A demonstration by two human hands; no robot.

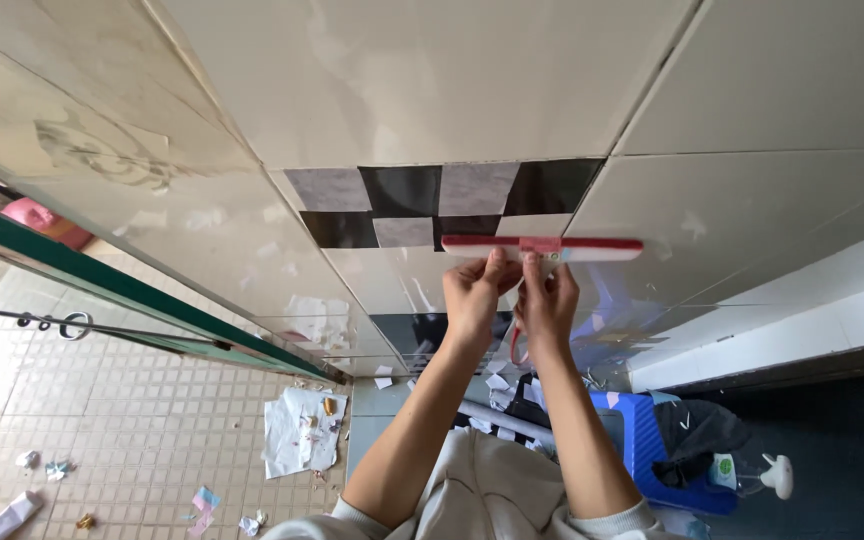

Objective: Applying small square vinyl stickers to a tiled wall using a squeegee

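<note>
i see a pale tiled wall (432, 90) with a black, grey and white checkered sheet (432, 205) stuck on it. a red and white squeegee (542, 247) lies against the wall at the sheet's lower edge, right above both hands. its long axis runs level, left to right, with the blade facing the wall. my left hand (472, 295) and right hand (547, 300) sit side by side, fingers curled and pinching the squeegee's middle grip, thumbs up on it. a blue stool (652, 450) stands on the floor below.
</note>
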